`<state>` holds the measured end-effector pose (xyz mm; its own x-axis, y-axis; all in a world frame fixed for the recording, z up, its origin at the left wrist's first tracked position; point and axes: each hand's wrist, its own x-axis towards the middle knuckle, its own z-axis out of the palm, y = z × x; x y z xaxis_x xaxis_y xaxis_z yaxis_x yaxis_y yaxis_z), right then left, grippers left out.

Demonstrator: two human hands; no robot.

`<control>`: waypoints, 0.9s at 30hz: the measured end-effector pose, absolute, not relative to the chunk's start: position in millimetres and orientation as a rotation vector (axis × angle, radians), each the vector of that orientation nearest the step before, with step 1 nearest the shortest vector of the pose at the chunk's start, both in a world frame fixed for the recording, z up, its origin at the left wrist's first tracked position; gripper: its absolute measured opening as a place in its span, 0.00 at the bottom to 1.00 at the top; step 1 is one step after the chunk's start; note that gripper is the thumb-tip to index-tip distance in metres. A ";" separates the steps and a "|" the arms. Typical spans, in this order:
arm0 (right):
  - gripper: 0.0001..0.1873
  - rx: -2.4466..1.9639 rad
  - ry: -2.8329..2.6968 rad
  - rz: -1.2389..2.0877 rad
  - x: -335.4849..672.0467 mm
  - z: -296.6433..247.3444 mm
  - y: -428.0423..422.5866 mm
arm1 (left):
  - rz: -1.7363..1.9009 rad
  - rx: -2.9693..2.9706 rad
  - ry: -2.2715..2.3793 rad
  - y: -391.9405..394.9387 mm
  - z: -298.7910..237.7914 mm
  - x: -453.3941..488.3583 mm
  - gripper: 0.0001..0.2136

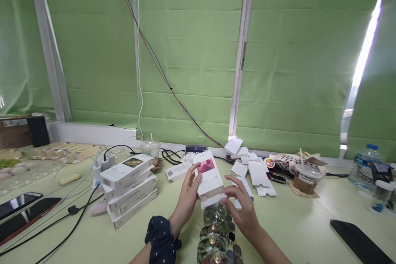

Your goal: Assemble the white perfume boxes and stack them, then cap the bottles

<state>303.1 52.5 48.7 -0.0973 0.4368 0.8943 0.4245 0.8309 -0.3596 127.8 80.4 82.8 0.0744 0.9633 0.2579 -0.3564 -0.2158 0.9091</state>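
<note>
A white cardboard box [211,179] with a pink picture of round fruit or flowers on its face is held up in front of me. My left hand [189,192] is closed around its left side, with the thumb on the front. At the lower right corner, my right hand [241,204] has its thumb and fingertips on the box's end flap [213,200], which hangs out. Directly below the box stand several clear glass vessels [208,235] with gold-coloured fittings, in a row towards me. Dark round pieces [236,250] lie along their right side.
Several white boxes [130,171] are stacked at left. White cartons and flat card pieces [258,173] are piled behind my right hand. Cables [83,206] cross the left side near phones [29,214]. Cups [306,177], a water bottle [366,165] and a black device [361,239] stand or lie at right.
</note>
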 end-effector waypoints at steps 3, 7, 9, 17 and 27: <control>0.03 -0.678 -1.693 0.025 303.8 47.5 54.1 | 1.402 1.225 0.748 79.9 80.6 128.4 0.24; 0.02 -0.693 -1.658 0.064 304.9 46.3 55.7 | 1.387 1.266 0.744 78.1 80.3 129.7 0.23; 0.02 -0.691 -1.644 0.073 305.2 46.4 56.0 | 1.383 1.282 0.721 77.9 80.7 130.1 0.23; 0.03 -0.736 -1.551 0.111 306.9 49.4 56.4 | 1.276 1.382 0.436 77.5 78.7 129.0 0.46; 0.05 -0.758 -1.513 0.150 307.2 46.2 57.6 | 1.274 1.427 0.491 74.8 77.8 129.9 0.39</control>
